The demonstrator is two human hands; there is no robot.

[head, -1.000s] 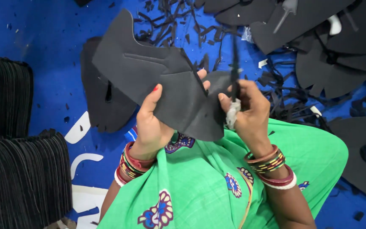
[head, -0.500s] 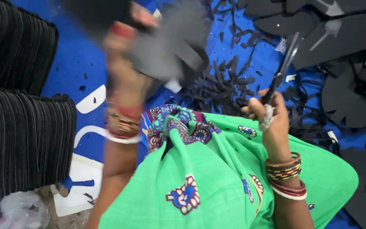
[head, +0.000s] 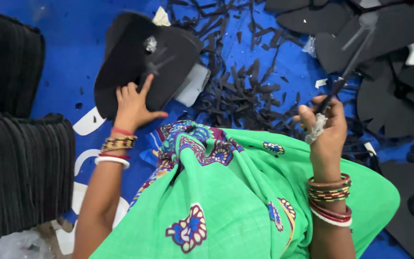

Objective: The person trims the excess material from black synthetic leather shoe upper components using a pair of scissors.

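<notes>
My left hand [head: 132, 103] rests flat on a black foam piece [head: 140, 62] that tops a small pile on the blue floor sheet [head: 73, 48], fingers spread over its near edge. My right hand [head: 324, 127] is raised to the right, shut on a pair of scissors [head: 353, 52] whose blades point up and away; cloth is wrapped round the handle. Between the hands lies a heap of black foam trimmings [head: 245, 91]. My lap is covered by green patterned cloth [head: 235, 196].
Two tall stacks of black foam sheets [head: 20, 177] stand at the left edge. Uncut black foam pieces [head: 398, 86] lie at the upper right and right. White paper scraps [head: 85, 127] sit near my left wrist.
My left hand has carried the black foam piece away from the scissors, to the left, and laid it on the pile. My right hand keeps the scissors, now held off to the right.
</notes>
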